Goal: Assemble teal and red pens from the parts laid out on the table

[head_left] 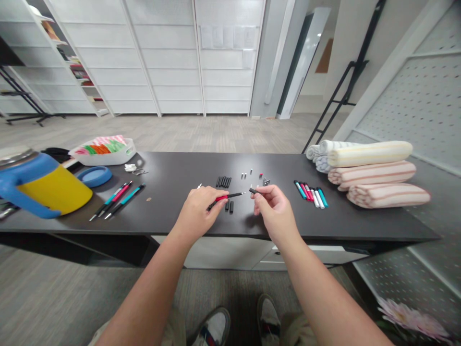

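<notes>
My left hand (202, 210) is closed around a pen (228, 196) with a red middle and a black front, its thin tip pointing right. Facing that tip across a small gap, my right hand (272, 206) pinches a short black pen grip (255, 191). Both hands are just above the dark table. Behind my left hand lies a row of black tubes (224, 181), and two more black tubes (231, 207) lie beside its fingers. Small silver pieces (266, 182) and a tiny red piece (260, 175) rest beyond my right hand.
Teal, red and white pen barrels (311, 194) lie to the right, before rolled towels (374, 173). Several assembled pens (117, 199) lie left, near a blue lid (94, 177), a yellow-blue jug (46, 185) and a white basket (126, 153). The dark table's (173, 226) front edge is close.
</notes>
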